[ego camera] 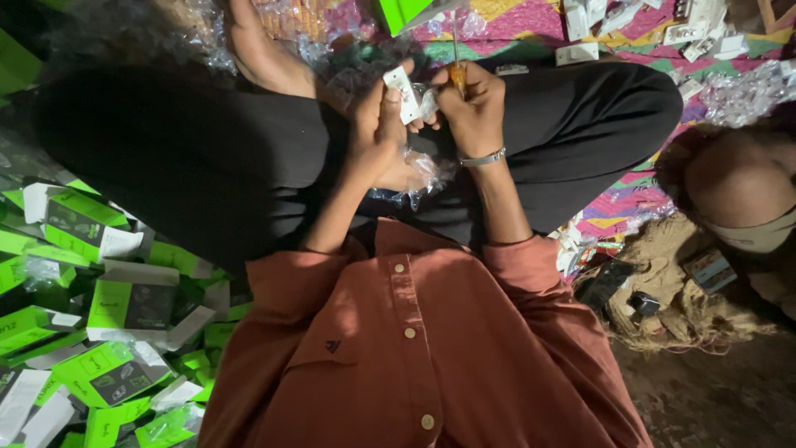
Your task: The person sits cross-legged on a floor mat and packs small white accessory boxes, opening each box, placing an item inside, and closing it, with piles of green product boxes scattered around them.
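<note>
My left hand (377, 124) holds a small white plastic part (402, 93) upright over my lap, thumb pressed on its face. My right hand (474, 106), with a metal bracelet (482, 158) on the wrist, grips a screwdriver with an orange handle (457, 73). The screwdriver's shaft points up and away, and the hand touches the white part. Crumpled clear plastic wrap (419, 172) lies under both hands on my black trousers (166, 158). I sit cross-legged in a rust-coloured shirt (414, 348).
Several green and white cardboard boxes (99, 307) are heaped at the left. White plastic parts (580, 33) and clear bags (746, 91) lie on a colourful mat (630, 199) at the top right. Another person (738, 187) sits at the right, beside brown fibrous matting (688, 307).
</note>
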Available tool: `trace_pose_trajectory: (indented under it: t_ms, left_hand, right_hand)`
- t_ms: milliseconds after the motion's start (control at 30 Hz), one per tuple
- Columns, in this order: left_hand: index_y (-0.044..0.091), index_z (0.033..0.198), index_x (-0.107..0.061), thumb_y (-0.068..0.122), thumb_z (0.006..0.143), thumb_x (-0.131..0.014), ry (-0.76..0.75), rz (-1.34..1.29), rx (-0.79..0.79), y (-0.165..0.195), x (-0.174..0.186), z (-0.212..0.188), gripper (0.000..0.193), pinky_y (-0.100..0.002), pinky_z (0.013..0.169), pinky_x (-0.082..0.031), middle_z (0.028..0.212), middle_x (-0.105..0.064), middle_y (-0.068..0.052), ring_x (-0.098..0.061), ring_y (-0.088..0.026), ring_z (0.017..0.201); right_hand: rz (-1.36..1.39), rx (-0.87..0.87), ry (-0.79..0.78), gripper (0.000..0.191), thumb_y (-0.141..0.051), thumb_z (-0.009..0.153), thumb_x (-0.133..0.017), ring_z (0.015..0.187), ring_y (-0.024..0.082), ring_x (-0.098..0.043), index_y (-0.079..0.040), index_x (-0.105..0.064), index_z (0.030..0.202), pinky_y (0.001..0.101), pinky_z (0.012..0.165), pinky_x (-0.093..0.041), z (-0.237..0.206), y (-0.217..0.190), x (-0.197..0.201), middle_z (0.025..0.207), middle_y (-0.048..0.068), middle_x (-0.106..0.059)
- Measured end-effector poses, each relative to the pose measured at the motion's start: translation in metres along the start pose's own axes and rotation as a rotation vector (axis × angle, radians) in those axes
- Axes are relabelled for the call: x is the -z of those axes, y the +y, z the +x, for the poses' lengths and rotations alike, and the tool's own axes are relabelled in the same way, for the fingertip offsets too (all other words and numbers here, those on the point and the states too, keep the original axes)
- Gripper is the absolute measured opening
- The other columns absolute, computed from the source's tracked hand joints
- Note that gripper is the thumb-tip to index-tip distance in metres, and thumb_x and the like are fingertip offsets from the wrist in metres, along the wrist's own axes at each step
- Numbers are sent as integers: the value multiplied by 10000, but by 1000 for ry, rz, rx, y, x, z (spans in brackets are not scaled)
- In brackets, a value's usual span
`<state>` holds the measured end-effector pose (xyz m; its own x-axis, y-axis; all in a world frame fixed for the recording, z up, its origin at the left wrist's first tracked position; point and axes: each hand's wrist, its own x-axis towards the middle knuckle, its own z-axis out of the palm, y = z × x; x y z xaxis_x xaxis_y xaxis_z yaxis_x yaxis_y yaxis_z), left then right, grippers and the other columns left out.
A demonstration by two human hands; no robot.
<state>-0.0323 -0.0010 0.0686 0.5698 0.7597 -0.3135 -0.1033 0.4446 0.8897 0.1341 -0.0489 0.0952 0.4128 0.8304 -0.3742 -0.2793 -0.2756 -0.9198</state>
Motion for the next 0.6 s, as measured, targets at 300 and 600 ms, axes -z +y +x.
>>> trace_pose_trajectory:
  t_ms: [300, 600]
  left_hand:
    - [129, 1450, -422, 241, 1133, -660, 66, -107, 32, -19, 0, 12, 412, -256, 717, -452, 1054, -525, -11, -498, -99, 873]
    - [134, 1361, -515, 187, 1098, -670, 49, -189, -13, -30, 6, 14, 310, -253, 789, -498, 1064, -558, 2, -552, -92, 944]
  right_hand:
    - [-415, 196, -108, 205, -12, 926, -718, 740, 89, -586, 40, -703, 1124, 237, 654, -489, -8, -14, -12, 862, 40, -664]
    - [-584, 327, -262, 293, -21, 863, -807, 792, 182, -569, 13, -715, 1139, 314, 698, -465, -5, -25, -10, 949, 87, -621]
